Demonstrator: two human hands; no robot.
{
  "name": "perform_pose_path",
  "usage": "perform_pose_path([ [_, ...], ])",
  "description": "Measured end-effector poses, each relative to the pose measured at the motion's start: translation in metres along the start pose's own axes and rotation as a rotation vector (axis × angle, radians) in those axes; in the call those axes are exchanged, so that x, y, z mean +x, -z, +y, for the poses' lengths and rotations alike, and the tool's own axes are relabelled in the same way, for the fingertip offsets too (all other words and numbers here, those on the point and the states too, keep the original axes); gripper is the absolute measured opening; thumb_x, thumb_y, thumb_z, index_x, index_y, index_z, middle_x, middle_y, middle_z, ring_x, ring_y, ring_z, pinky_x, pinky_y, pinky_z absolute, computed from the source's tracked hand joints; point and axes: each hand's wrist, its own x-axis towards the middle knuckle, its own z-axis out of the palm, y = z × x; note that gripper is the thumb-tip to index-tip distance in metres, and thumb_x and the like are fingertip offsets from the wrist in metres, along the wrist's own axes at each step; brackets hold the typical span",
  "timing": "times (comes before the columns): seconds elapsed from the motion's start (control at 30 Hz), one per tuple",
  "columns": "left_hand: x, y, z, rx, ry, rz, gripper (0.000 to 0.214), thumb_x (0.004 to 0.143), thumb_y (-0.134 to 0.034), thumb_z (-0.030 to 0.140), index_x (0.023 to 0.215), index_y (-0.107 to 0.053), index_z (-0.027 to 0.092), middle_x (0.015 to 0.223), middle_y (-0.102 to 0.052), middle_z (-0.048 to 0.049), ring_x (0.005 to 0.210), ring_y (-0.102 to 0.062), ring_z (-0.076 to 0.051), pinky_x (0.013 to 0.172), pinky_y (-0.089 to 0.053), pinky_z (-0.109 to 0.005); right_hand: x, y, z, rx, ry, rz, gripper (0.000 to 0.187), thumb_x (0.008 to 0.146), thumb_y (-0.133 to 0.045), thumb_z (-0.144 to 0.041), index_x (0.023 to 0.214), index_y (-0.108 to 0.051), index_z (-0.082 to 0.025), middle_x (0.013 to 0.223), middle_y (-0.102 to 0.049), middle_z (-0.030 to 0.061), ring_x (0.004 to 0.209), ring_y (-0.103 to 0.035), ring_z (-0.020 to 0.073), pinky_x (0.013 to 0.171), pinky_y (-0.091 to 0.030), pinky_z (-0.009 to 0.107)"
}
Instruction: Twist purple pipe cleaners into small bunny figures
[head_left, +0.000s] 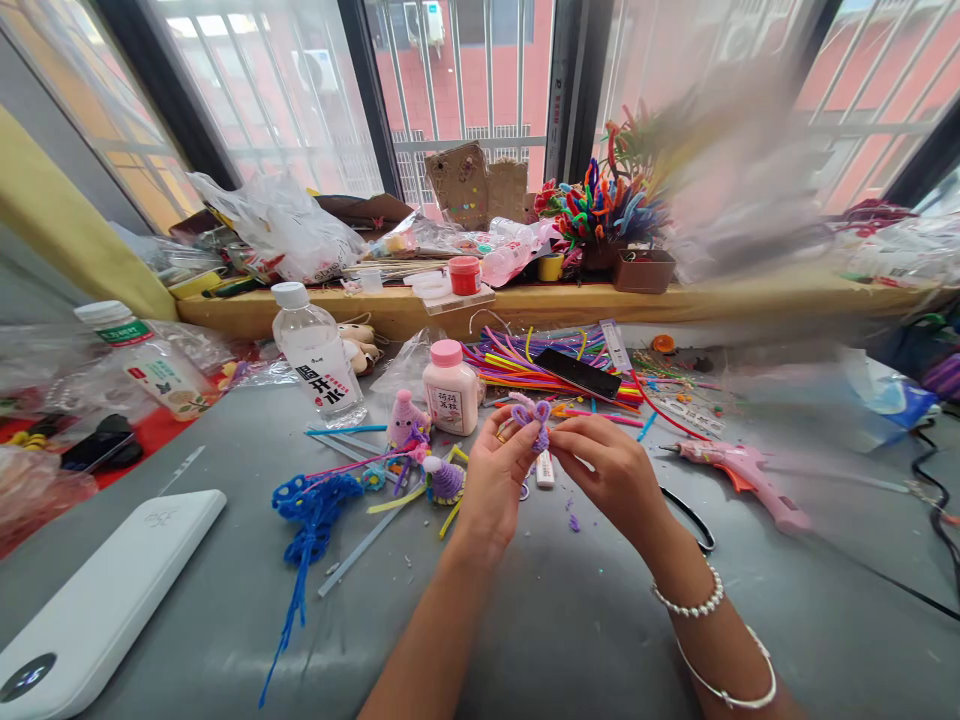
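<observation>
Two hands: my left hand [487, 480], nearly closed, pinches the purple looped piece [542, 434] above the bench [555, 620]; my right hand [555, 437] bunches its fingertips alongside, grip unclear. I expect light, soft, bendable material; hold low, sparing the loops.

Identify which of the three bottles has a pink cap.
The short, pinkish bottle nearest the left hand; the water bottle and green-banded bottle have white caps.

hands [489, 490]: 2 | held purple piece [541, 412]: 1 | capped bottles [324, 365]: 3 | glue gun [757, 480]: 1 | worn bracelets [696, 609]: 2
</observation>
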Motion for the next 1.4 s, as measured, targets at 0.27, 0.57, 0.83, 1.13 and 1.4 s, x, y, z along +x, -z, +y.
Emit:
perform_pose_path([
  [0.27,0.001,-0.001,0.001,-0.001,-0.088,-0.026,0.031,0.061,-0.069,0.01,0.086,-0.05,0.016,0.077,-0.066,0.0011,0.07,-0.061,-0.008,0.067,-0.043,-0.019,0.0,-0.007,0.003,0.167,-0.051,-0.099,0.012,0.08,-0.054,-0.02,0.078,-0.065,-0.02,0.078,-0.064,0.006,0.074,-0.059,0.0176,0.066,-0.048,0.03],
  [0.57,-0.002,0.002,0.002,0.203,-0.153,-0.018,0.031,0.065,-0.068,0.018,0.088,-0.046,0.018,0.075,-0.065,0.0018,0.067,-0.061,-0.01,0.063,-0.044,-0.021,0.004,0.006,-0.002,0.384,-0.257,-0.183,0.012,0.078,-0.058,-0.028,0.081,-0.065,-0.019,0.083,-0.066,0.0053,0.07,-0.06,0.0158,0.062,-0.05,0.028],
  [0.83,-0.005,0.0,-0.007,0.451,-0.26,-0.061,0.033,0.067,-0.067,0.02,0.09,-0.044,0.02,0.067,-0.059,0.0051,0.062,-0.06,-0.009,0.057,-0.045,-0.018,0.005,0.011,-0.007,0.364,-0.346,0.177,0.009,0.077,-0.059,-0.026,0.078,-0.063,-0.019,0.078,-0.062,0.0036,0.068,-0.057,0.0151,0.061,-0.048,0.028],
  [1.13,-0.007,-0.003,-0.008,0.388,-0.225,-0.105,0.032,0.068,-0.066,0.019,0.091,-0.044,0.02,0.074,-0.06,0.0036,0.067,-0.061,-0.009,0.061,-0.048,-0.019,0.007,0.009,-0.013,0.533,-0.511,0.165,0.012,0.078,-0.056,-0.029,0.073,-0.058,-0.019,0.075,-0.057,0.0022,0.069,-0.054,0.0141,0.058,-0.046,0.025],
  [1.4,-0.007,-0.003,-0.01,0.397,-0.238,-0.102,0.032,0.067,-0.067,0.019,0.09,-0.044,0.02,0.067,-0.056,0.0061,0.061,-0.058,-0.007,0.058,-0.046,-0.018,0.007,0.006,-0.011,0.662,-0.643,0.164,0.018,0.074,-0.06,-0.035,0.076,-0.053,-0.019,0.074,-0.056,0.001,0.065,-0.054,0.0134,0.053,-0.045,0.024],
])
